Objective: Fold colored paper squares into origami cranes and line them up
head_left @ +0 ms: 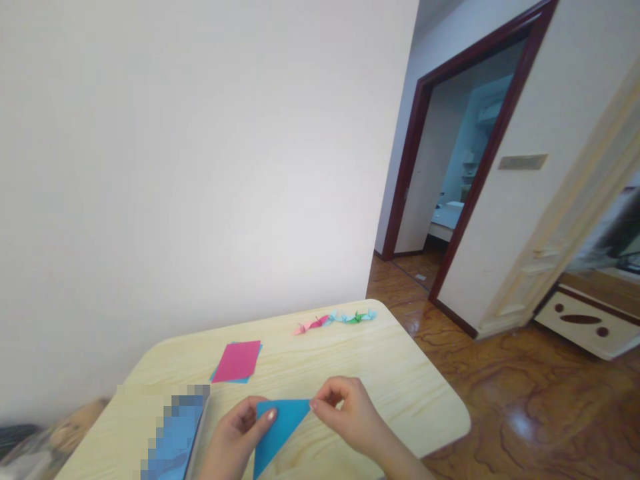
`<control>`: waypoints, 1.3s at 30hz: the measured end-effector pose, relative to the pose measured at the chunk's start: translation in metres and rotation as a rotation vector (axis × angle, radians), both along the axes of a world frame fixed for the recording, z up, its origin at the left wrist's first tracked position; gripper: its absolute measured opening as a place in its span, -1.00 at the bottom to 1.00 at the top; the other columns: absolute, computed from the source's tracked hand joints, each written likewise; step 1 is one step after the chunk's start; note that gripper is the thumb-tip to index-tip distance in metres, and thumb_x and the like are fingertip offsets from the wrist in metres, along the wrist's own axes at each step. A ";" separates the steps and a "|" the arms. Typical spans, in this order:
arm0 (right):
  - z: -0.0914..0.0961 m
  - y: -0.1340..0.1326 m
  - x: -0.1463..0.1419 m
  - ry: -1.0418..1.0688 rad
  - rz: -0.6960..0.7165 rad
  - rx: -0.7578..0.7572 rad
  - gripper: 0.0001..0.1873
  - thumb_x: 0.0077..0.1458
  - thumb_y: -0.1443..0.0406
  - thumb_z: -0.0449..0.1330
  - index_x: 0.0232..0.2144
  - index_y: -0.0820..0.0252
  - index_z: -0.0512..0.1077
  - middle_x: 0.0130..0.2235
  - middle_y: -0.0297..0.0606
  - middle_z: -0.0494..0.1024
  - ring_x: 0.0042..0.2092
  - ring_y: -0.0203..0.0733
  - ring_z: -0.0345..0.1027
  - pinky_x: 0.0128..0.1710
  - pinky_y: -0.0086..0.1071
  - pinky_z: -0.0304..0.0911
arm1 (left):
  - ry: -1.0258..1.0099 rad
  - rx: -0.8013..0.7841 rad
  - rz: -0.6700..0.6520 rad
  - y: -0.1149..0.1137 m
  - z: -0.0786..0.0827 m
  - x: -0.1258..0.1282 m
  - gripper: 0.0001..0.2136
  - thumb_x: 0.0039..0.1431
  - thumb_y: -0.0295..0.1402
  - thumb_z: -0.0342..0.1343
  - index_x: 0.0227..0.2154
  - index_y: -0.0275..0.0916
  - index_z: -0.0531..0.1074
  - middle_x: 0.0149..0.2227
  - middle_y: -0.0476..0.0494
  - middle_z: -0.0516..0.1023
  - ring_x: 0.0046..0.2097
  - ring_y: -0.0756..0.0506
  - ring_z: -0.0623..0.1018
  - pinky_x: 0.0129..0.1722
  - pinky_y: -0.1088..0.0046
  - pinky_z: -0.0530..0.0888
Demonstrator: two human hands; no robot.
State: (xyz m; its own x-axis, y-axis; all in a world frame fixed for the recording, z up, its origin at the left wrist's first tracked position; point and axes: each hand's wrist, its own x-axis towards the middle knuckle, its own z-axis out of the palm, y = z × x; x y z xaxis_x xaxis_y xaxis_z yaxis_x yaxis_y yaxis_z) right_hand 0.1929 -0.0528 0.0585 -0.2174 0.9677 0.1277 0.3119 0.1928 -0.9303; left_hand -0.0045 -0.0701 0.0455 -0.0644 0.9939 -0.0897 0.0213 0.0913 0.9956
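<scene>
Both my hands pinch a blue paper triangle [283,427], folded from a sheet, in front of me at the near edge of the table. My left hand [237,433] holds its left corner, and my right hand [347,413] grips its upper right tip between finger and thumb. A pink paper sheet [236,361] lies on a blue sheet [243,381] beyond my hands. Several small origami cranes [335,321] in pink, light blue and green stand in a row near the far edge.
The pale wood-grain table [390,373] has rounded corners and stands against a white wall [190,187]. A pixelated blue object [175,433] lies to my left on it. A doorway [450,167] opens at the right, above a glossy wooden floor [530,407].
</scene>
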 end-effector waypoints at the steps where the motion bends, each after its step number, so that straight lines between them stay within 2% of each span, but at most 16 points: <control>1: -0.002 0.001 0.000 0.021 0.002 -0.023 -0.83 -0.12 0.28 0.21 -0.62 0.28 0.46 -0.59 -0.30 0.48 -0.53 -0.32 0.27 -0.53 -0.49 0.15 | -0.001 -0.007 0.000 0.000 0.000 0.000 -0.67 -0.36 -0.06 0.29 -0.62 -0.24 0.47 -0.66 0.03 0.49 -0.55 -0.03 0.44 -0.54 0.51 0.36; 6: -0.016 0.013 0.008 0.309 -0.010 -0.184 -0.59 -0.05 0.05 0.13 -0.67 0.28 0.34 -0.67 -0.36 0.35 -0.63 -0.38 0.16 -0.64 -0.50 0.07 | -0.021 -0.012 0.050 0.000 -0.008 -0.006 -0.66 -0.35 -0.05 0.29 -0.60 -0.23 0.46 -0.64 0.04 0.49 -0.54 -0.04 0.45 -0.53 0.51 0.37; 9: -0.019 0.014 0.012 0.400 0.001 -0.203 -0.53 -0.06 -0.05 0.11 -0.48 0.29 0.41 -0.57 -0.31 0.41 -0.58 -0.36 0.22 -0.62 -0.50 0.13 | -0.026 -0.016 0.063 0.000 -0.011 -0.010 -0.65 -0.33 -0.04 0.27 -0.56 -0.23 0.47 -0.59 0.00 0.53 -0.48 -0.07 0.49 -0.47 0.48 0.40; 12: -0.020 0.010 0.007 0.402 0.131 -0.191 -0.51 -0.14 0.00 0.23 -0.26 0.25 0.45 -0.45 -0.27 0.49 -0.46 -0.31 0.30 -0.46 -0.44 0.21 | 0.024 -0.001 0.065 0.000 -0.006 -0.006 -0.65 -0.33 -0.03 0.26 -0.57 -0.23 0.47 -0.61 0.01 0.51 -0.49 -0.07 0.48 -0.48 0.48 0.40; 14: -0.021 0.008 0.001 0.400 0.156 -0.203 -0.56 -0.20 0.03 0.29 -0.33 0.25 0.48 -0.47 -0.29 0.50 -0.45 -0.30 0.31 -0.42 -0.43 0.20 | 0.048 0.012 0.074 -0.001 -0.001 -0.002 -0.65 -0.34 -0.02 0.26 -0.59 -0.22 0.47 -0.63 0.03 0.49 -0.52 -0.06 0.46 -0.51 0.49 0.38; 17: -0.023 0.007 -0.007 0.385 0.090 -0.214 -0.60 -0.21 0.02 0.28 -0.53 0.28 0.48 -0.58 -0.33 0.45 -0.53 -0.33 0.27 -0.50 -0.46 0.15 | 0.046 0.014 0.061 -0.001 0.004 0.002 -0.65 -0.34 -0.02 0.26 -0.58 -0.22 0.48 -0.63 0.02 0.49 -0.52 -0.06 0.45 -0.51 0.49 0.37; 22: -0.021 0.009 -0.011 0.411 -0.014 -0.201 -0.60 -0.25 0.02 0.29 -0.61 0.28 0.43 -0.66 -0.36 0.40 -0.60 -0.36 0.21 -0.59 -0.49 0.08 | 0.072 0.050 0.057 -0.001 -0.002 -0.001 -0.66 -0.30 -0.03 0.25 -0.58 -0.23 0.48 -0.63 0.01 0.48 -0.53 -0.05 0.44 -0.52 0.50 0.35; 28: -0.019 0.010 -0.013 0.519 -0.004 -0.231 -0.60 -0.28 0.06 0.32 -0.51 0.26 0.38 -0.59 -0.36 0.44 -0.63 -0.39 0.21 -0.63 -0.51 0.09 | 0.031 0.050 0.051 -0.001 0.000 0.002 -0.70 -0.30 -0.08 0.27 -0.59 -0.22 0.47 -0.63 0.02 0.48 -0.53 -0.04 0.44 -0.53 0.51 0.35; 32: -0.018 0.012 -0.008 0.437 0.001 -0.242 -0.63 -0.24 0.07 0.29 -0.60 0.27 0.33 -0.64 -0.36 0.41 -0.65 -0.40 0.19 -0.64 -0.52 0.08 | -0.017 0.011 0.051 -0.002 0.005 0.004 -0.68 -0.36 -0.08 0.30 -0.60 -0.23 0.46 -0.66 0.04 0.48 -0.55 -0.02 0.43 -0.55 0.52 0.36; 35: -0.019 0.012 -0.003 0.437 0.000 -0.236 -0.58 -0.12 0.01 0.19 -0.61 0.28 0.32 -0.63 -0.33 0.40 -0.62 -0.39 0.21 -0.63 -0.51 0.11 | -0.041 0.007 0.055 -0.002 0.004 0.005 -0.68 -0.36 -0.08 0.30 -0.61 -0.23 0.46 -0.65 0.05 0.48 -0.55 -0.02 0.44 -0.55 0.53 0.36; 37: -0.022 0.010 -0.003 0.479 0.035 -0.235 -0.56 -0.03 -0.02 0.11 -0.52 0.28 0.35 -0.53 -0.27 0.45 -0.56 -0.35 0.27 -0.61 -0.50 0.15 | -0.045 0.013 0.077 -0.002 0.003 0.006 -0.68 -0.36 -0.09 0.30 -0.61 -0.23 0.46 -0.66 0.06 0.48 -0.55 -0.01 0.44 -0.56 0.54 0.36; 39: -0.028 0.007 -0.008 0.500 0.137 -0.223 -0.59 -0.04 0.01 0.15 -0.38 0.27 0.37 -0.45 -0.25 0.47 -0.47 -0.30 0.33 -0.54 -0.48 0.20 | -0.053 0.023 0.092 -0.002 0.003 0.008 -0.67 -0.38 -0.08 0.31 -0.61 -0.23 0.46 -0.66 0.05 0.48 -0.55 -0.01 0.44 -0.55 0.54 0.37</control>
State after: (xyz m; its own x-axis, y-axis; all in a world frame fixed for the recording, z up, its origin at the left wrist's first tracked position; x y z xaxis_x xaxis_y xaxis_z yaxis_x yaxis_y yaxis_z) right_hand 0.1845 -0.0461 0.0308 -0.3083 0.9503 0.0432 -0.1912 -0.0175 -0.9814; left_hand 0.0030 -0.0717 0.0483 -0.1513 0.9858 -0.0726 -0.0384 0.0675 0.9970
